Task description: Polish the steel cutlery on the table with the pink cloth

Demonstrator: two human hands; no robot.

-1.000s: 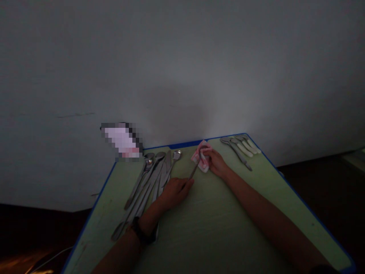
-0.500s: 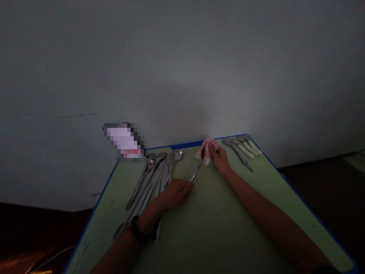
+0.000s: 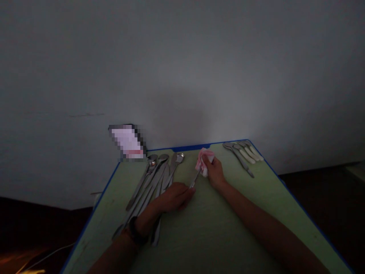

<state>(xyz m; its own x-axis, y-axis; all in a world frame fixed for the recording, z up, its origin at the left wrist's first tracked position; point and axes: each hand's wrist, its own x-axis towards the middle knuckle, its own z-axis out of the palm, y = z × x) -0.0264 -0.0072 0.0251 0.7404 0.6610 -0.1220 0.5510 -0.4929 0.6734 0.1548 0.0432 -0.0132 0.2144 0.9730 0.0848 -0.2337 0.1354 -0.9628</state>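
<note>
My left hand (image 3: 179, 196) is closed on the handle of a metal spoon (image 3: 195, 179), which slants up and away to the right. Around its far end a pink-and-white cloth (image 3: 204, 158) is wrapped, hiding the bowl. My right hand (image 3: 214, 170) pinches that cloth, thumb on top. Partly beneath my left forearm lies a pile of long metal cutlery (image 3: 151, 186), with several spoons and flat handles overlapping. Right of my right hand, a grey metal spoon (image 3: 238, 159) rests beside several white-handled utensils (image 3: 248, 154).
The pale green table (image 3: 222, 228) has a blue edge and stands against a grey wall (image 3: 182, 68). A blurred-out device with a lit screen (image 3: 127, 140) leans at the table's back left corner. A thin cable (image 3: 51, 251) runs at lower left.
My right hand and the cloth have come nearer along the spoon, and the cloth now covers the spoon's bowl, which showed before. My left hand keeps its hold. The view has shifted slightly.
</note>
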